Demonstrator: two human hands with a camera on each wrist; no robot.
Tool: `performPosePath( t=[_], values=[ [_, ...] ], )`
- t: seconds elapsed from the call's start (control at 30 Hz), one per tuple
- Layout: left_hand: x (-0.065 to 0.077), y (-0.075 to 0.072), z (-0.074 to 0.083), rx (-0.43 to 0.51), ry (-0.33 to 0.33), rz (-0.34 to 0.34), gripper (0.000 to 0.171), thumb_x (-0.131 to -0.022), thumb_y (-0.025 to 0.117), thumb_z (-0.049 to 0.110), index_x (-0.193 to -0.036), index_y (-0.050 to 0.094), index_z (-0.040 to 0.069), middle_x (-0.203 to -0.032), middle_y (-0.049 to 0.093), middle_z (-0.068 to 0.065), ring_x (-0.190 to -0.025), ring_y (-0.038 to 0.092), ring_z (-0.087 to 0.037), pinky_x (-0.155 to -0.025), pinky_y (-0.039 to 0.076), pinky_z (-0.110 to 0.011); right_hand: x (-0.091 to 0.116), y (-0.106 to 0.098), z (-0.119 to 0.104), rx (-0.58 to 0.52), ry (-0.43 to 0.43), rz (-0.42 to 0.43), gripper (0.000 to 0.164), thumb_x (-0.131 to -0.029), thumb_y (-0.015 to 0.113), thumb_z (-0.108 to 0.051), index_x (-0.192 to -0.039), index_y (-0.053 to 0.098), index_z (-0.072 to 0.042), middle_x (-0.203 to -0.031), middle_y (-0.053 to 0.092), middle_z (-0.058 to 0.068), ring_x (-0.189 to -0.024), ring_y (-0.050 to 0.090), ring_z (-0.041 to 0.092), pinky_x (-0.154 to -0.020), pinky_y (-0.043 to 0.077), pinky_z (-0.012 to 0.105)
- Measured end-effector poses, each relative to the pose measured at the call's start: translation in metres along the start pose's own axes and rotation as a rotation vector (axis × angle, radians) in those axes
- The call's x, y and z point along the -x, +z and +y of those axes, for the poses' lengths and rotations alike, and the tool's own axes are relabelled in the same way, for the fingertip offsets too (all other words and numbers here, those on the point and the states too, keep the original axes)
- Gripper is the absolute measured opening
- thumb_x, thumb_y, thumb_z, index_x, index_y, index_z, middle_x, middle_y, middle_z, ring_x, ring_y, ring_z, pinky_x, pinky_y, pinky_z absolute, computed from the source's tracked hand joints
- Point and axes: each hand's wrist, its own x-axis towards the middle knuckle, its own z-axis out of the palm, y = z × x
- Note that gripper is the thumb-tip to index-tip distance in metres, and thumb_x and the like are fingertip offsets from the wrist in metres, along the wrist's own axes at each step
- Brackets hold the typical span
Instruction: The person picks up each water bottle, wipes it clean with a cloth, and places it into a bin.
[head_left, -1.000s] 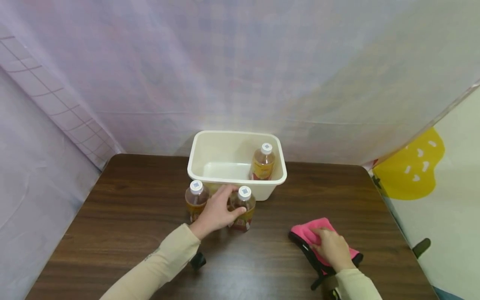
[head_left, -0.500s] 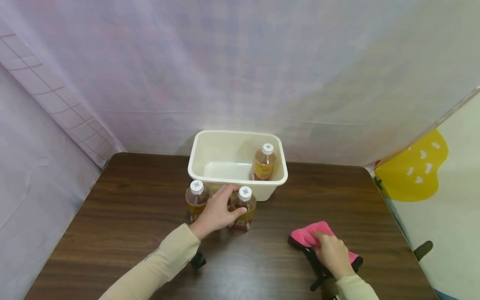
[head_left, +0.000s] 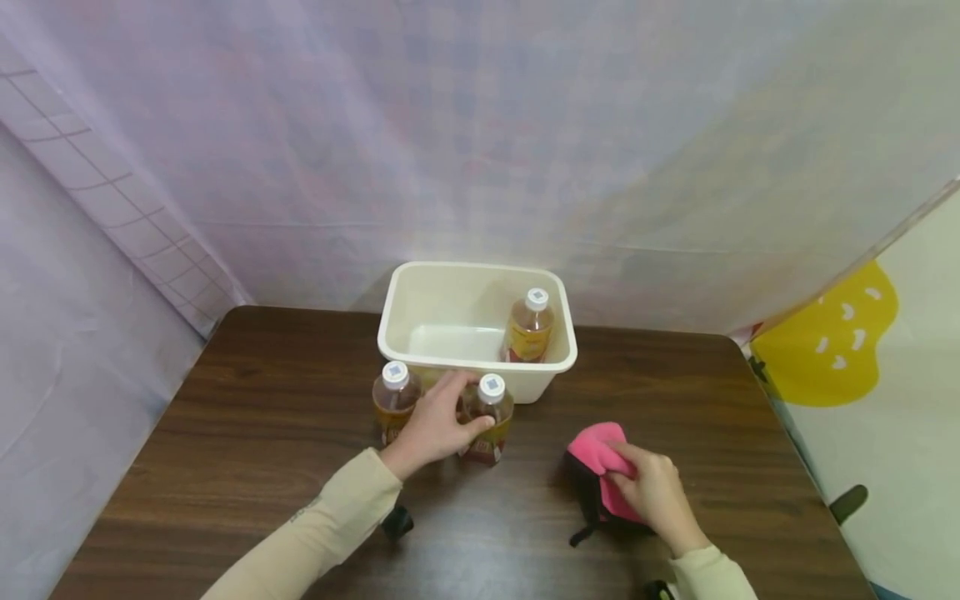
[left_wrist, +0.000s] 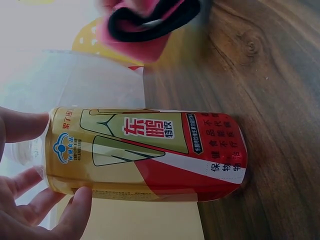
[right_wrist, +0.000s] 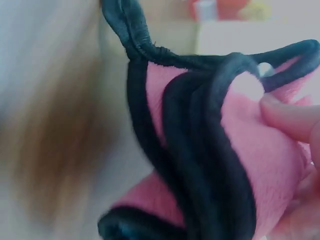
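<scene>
My left hand grips the upper part of a bottle, thumb on one side and fingers on the other. This bottle stands on the table in front of the white bin; its gold and red label faces the left wrist camera. A second bottle with a white cap stands just left of that hand, partly hidden by it. To the right, my right hand pinches a pink cloth with black edging and a loop. In the right wrist view the cloth hangs folded between thumb and fingers.
A white bin stands at the table's back edge, with a third bottle upright at its right end. Pale curtains hang behind the brown table. A small black object is seen under the left forearm.
My right hand has lifted the pink cloth off its spread position and moved it left and a little forward. The left hand and the bottles stay where they were.
</scene>
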Motion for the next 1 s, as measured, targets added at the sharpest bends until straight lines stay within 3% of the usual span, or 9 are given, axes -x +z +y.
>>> performPosePath(
  t=[0.1,0.2,0.43,0.57,0.7,0.87,1.0],
  values=[
    [0.000,0.000,0.000,-0.003,0.000,-0.001,0.049,-0.076,0.071,0.026,-0.118,0.052,0.010,-0.115,0.054,-0.007,-0.101,0.054,-0.023,-0.085,0.045,-0.039,-0.011,0.002,-0.014,-0.125,-0.033,0.085,0.034,-0.052,0.078,0.009,-0.082,0.070,-0.005,-0.073,0.068,0.007,-0.063,0.057,0.006,-0.056,0.046,0.018],
    [0.000,-0.001,0.000,0.002,0.002,0.002,0.048,-0.076,0.072,0.026,-0.117,0.052,0.010,-0.115,0.054,-0.007,-0.099,0.054,-0.023,-0.084,0.046,-0.038,-0.021,0.004,-0.031,-0.288,-0.001,0.093,0.031,-0.056,0.077,0.009,-0.084,0.070,-0.002,-0.075,0.068,0.009,-0.064,0.055,0.001,-0.058,0.043,0.010],
    [0.000,0.000,0.001,0.007,0.008,0.011,0.046,-0.075,0.072,0.024,-0.115,0.053,0.010,-0.113,0.055,-0.007,-0.096,0.055,-0.021,-0.083,0.046,-0.037,-0.040,0.004,-0.073,-0.572,0.076,0.050,0.026,-0.063,0.073,0.013,-0.088,0.067,0.007,-0.076,0.066,0.018,-0.063,0.052,-0.003,-0.054,0.045,0.013],
    [0.000,0.000,0.001,0.009,0.010,0.019,0.045,-0.075,0.072,0.023,-0.114,0.053,0.011,-0.111,0.055,-0.006,-0.090,0.055,-0.019,-0.077,0.047,-0.034,-0.047,0.001,-0.093,-0.634,0.074,0.034,0.027,-0.064,0.071,0.014,-0.090,0.065,0.011,-0.079,0.065,0.023,-0.066,0.053,-0.004,-0.056,0.046,0.013],
    [0.001,0.001,0.001,0.000,0.018,0.033,0.043,-0.075,0.072,0.021,-0.112,0.054,0.011,-0.108,0.056,-0.005,-0.086,0.054,-0.017,-0.073,0.048,-0.030,-0.052,0.008,-0.100,-0.710,0.081,0.019,0.029,-0.065,0.069,0.015,-0.094,0.063,0.013,-0.085,0.065,0.024,-0.071,0.055,-0.004,-0.061,0.048,0.013],
    [0.001,0.002,0.001,0.016,0.038,0.051,0.041,-0.074,0.072,0.015,-0.110,0.055,0.008,-0.106,0.056,-0.006,-0.085,0.055,-0.017,-0.071,0.049,-0.029,-0.055,0.021,-0.100,-0.769,0.006,0.049,0.033,-0.063,0.069,0.019,-0.094,0.061,0.016,-0.092,0.064,0.019,-0.085,0.056,-0.004,-0.070,0.049,0.013],
    [0.001,0.002,-0.002,0.045,0.047,0.057,0.042,-0.072,0.072,0.012,-0.110,0.055,0.008,-0.106,0.056,-0.006,-0.085,0.056,-0.016,-0.071,0.050,-0.026,-0.058,0.027,-0.101,-0.763,-0.056,0.073,0.034,-0.061,0.070,0.020,-0.094,0.062,0.016,-0.093,0.063,0.023,-0.091,0.054,-0.005,-0.073,0.047,0.012]
  ],
)
